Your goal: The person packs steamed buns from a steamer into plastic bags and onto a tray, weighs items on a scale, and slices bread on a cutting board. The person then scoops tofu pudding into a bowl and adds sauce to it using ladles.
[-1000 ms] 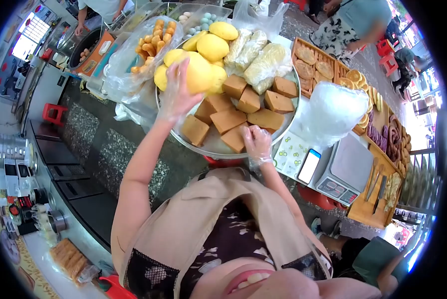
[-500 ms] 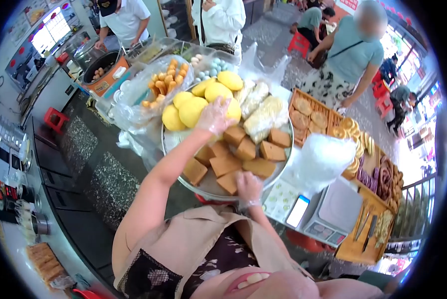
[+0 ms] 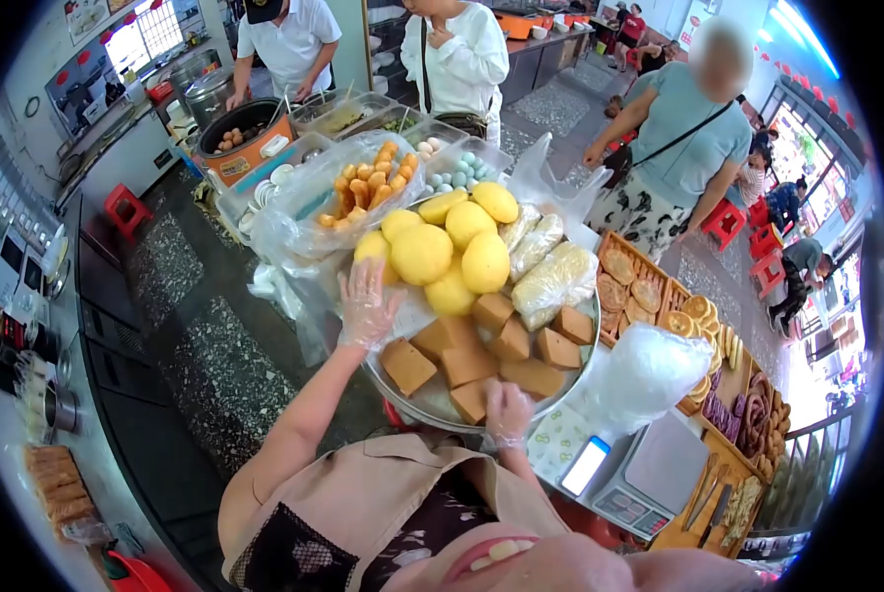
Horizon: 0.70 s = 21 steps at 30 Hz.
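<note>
A large round metal tray [image 3: 425, 413] holds several brown blocks [image 3: 469, 366], a pile of round yellow buns [image 3: 421, 254] and plastic-wrapped rolls [image 3: 554, 286]. My left hand [image 3: 368, 306], in a clear plastic glove, is at the tray's left side, fingers spread, its fingertips near the lowest left bun. It holds nothing. On the near rim, my right hand [image 3: 509, 413], also gloved, is curled beside the front brown block; whether anything is inside its fingers is hidden.
Fried dough sticks [image 3: 371, 185] and pale blue eggs [image 3: 457, 173] stand beyond. At right are a bag [image 3: 644, 377], phone [image 3: 586, 466], scale [image 3: 649, 474], knife [image 3: 715, 514] and flatbread trays [image 3: 631, 286]. A person [image 3: 674, 148] stands across the counter; two others stand behind the pots.
My left hand has moved off the buns to the tray's left edge, and the buns sit differently. My right hand stays by the front block. The view has tilted up, showing more of the room.
</note>
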Each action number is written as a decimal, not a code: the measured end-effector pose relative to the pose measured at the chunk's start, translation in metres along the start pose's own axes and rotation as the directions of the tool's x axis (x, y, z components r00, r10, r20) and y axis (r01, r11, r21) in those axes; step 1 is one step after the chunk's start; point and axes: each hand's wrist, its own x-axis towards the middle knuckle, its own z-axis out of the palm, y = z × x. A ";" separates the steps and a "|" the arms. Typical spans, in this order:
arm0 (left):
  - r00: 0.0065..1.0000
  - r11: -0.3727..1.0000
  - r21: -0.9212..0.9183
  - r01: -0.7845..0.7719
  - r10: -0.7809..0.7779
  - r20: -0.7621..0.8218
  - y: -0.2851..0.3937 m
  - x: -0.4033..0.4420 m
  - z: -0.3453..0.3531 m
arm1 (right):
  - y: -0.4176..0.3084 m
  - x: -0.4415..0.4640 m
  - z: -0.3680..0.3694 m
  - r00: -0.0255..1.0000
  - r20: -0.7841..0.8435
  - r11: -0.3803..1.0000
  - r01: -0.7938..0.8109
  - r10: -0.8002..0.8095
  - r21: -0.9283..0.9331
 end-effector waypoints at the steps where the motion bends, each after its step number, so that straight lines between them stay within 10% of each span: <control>1: 1.000 1.000 0.000 0.003 -0.003 -0.003 -0.003 -0.001 0.004 | 0.000 0.000 0.000 1.000 -0.004 1.000 0.008 -0.008 0.000; 21: 0.988 0.941 -0.318 0.119 -0.142 -0.052 -0.019 0.000 0.021 | -0.006 -0.005 -0.004 0.997 -0.006 0.997 -0.077 0.077 0.015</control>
